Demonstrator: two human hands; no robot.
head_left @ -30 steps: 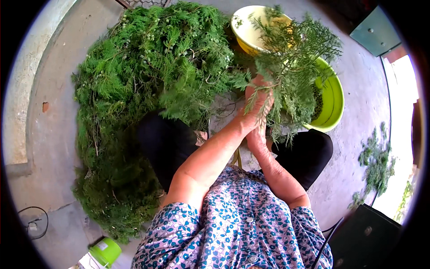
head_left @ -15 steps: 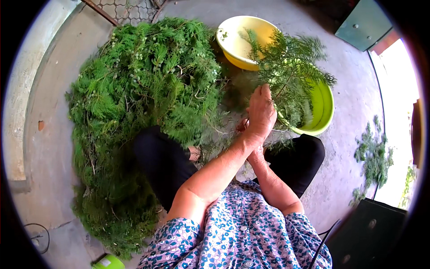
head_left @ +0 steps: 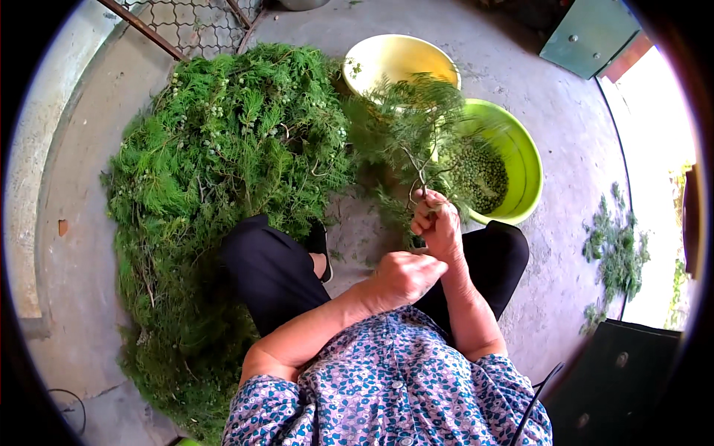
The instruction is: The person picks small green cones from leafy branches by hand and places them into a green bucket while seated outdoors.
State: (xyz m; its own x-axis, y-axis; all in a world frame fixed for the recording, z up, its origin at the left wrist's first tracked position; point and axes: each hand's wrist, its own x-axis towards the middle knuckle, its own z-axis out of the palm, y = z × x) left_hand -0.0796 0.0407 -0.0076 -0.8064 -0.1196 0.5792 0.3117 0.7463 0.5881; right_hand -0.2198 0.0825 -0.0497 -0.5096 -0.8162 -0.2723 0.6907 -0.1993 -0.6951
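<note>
My right hand (head_left: 437, 223) is closed round the woody stem of a leafy evergreen branch (head_left: 416, 160). The branch's feathery sprays spread away from me, over the yellow basin's near rim and beside the lime-green tub (head_left: 526, 160). Small round green cones (head_left: 480, 177) lie in a heap inside that tub. Close to my right wrist, my left hand (head_left: 407, 278) is curled into a fist in front of my shirt. Whatever it may hold is hidden by the fingers.
A big pile of evergreen branches (head_left: 223, 163) covers the floor at my left. The yellow basin (head_left: 390, 48) stands beyond the tub. Loose sprigs (head_left: 616, 249) lie at the right. Near the right edge is a dark box-like object (head_left: 613, 379), with a green cabinet (head_left: 587, 37) farther off.
My left hand has drawn back toward my body from among the leaves. The branch has shifted left in my right hand, uncovering the cones in the tub.
</note>
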